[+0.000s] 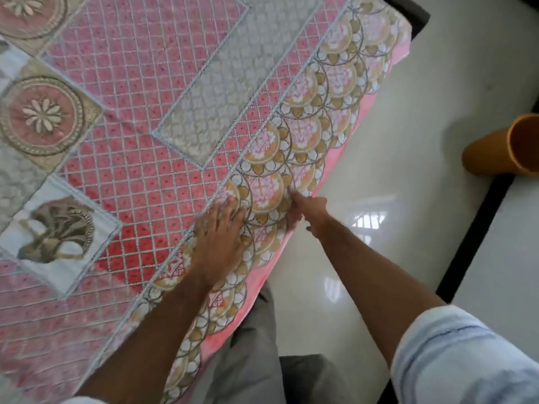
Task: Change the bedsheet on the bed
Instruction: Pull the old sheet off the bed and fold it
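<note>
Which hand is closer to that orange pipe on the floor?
Right. The right hand is at the bedsheet's edge, on the side toward the orange pipe. The left hand lies flat farther in on the bed.

Views: one, worn on the person's head.
Direction: forward and steeply down, over both arms.
Tilt: the frame is rolled, so the bed's [420, 13] edge runs as a diagonal from upper right to lower centre.
Nearness: close; the left hand [217, 233] and right hand [306, 212] sit near the centre, forearms entering from the bottom edge.
Coverage: the bedsheet [140, 118] fills the left and upper part, the floor [423, 118] the right side.
Lens: wide-angle, with straight lines bowing near the borders.
Sharpness: soft motion blur, strongest at lower left.
Shared scene: nothing to compare with a single view.
</note>
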